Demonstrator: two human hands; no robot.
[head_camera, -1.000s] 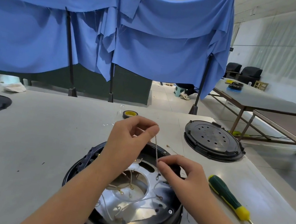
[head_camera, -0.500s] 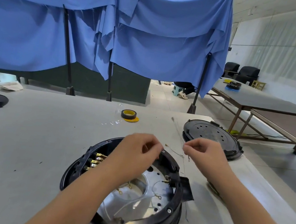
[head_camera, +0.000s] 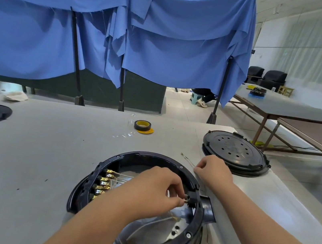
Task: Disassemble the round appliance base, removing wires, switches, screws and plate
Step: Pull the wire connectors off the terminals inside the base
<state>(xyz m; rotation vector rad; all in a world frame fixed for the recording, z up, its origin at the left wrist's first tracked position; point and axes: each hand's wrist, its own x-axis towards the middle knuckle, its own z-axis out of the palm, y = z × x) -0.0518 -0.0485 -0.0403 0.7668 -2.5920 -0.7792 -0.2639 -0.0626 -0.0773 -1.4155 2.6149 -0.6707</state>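
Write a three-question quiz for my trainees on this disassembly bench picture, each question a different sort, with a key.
1. True or false: the left hand is pinching a connector inside the round appliance base.
2. Which lies between the two black covers at the table's far edge? A) tape roll B) pliers C) cup
3. Fill in: the right hand holds a thin ____ over the table.

Key: 1 true; 2 A; 3 wire.

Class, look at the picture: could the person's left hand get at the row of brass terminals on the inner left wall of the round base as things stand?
Probably yes. The brass terminals sit exposed inside the open round base, uncovered, and the left hand is already inside the rim just right of them, pinching a connector.
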